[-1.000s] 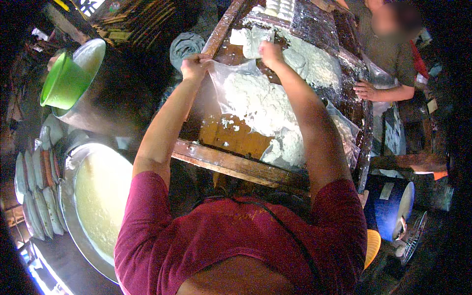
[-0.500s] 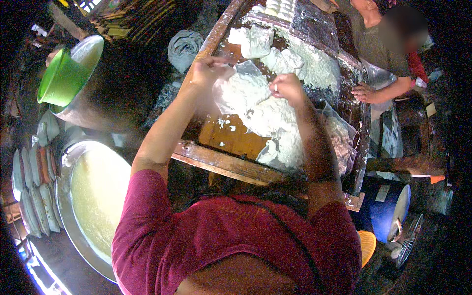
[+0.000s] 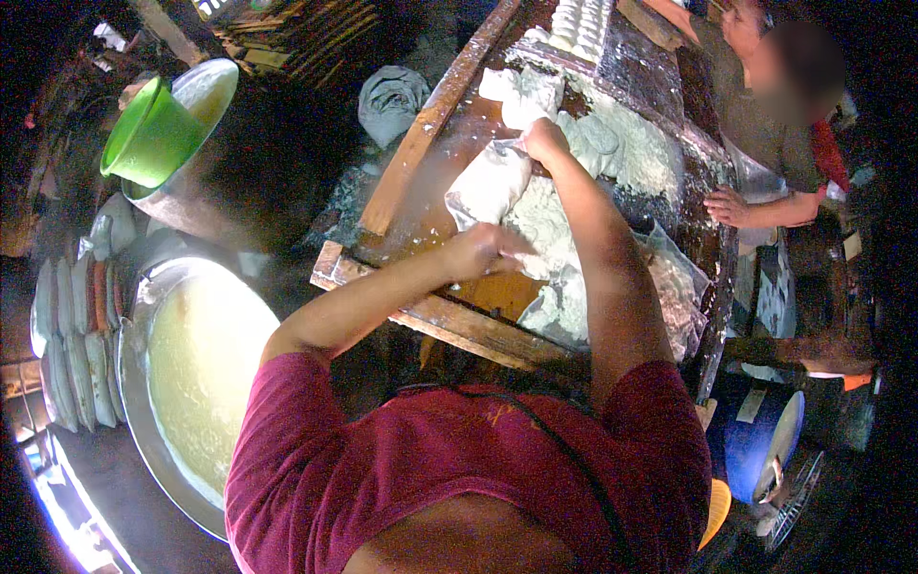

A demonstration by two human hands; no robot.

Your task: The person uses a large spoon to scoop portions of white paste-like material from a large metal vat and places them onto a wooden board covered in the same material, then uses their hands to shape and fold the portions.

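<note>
A thin white cloth (image 3: 490,184) lies folded over part of a soft white curd-like mass (image 3: 543,222) on the wet wooden table (image 3: 421,191). My right hand (image 3: 545,143) is closed on the far corner of this cloth, its fingers pinched together. My left hand (image 3: 481,251) is at the near edge of the cloth beside the white mass; its fingertips are smeared by motion, so their grip is unclear. Beyond my right hand lies a white cloth bundle (image 3: 521,96). More white crumbly mass (image 3: 650,163) spreads farther right.
Wooden rails (image 3: 459,320) edge the table. Another person's hand (image 3: 729,206) rests at its right side. Small white rounded pieces (image 3: 579,27) stand in rows at the far end. On the left are a large pan of pale liquid (image 3: 206,383) and a green basin (image 3: 143,134); a blue drum (image 3: 751,430) is at right.
My right hand has moved away from me and grips the cloth's far corner. My left hand has come nearer and to the right. The cloth now covers part of the white mass.
</note>
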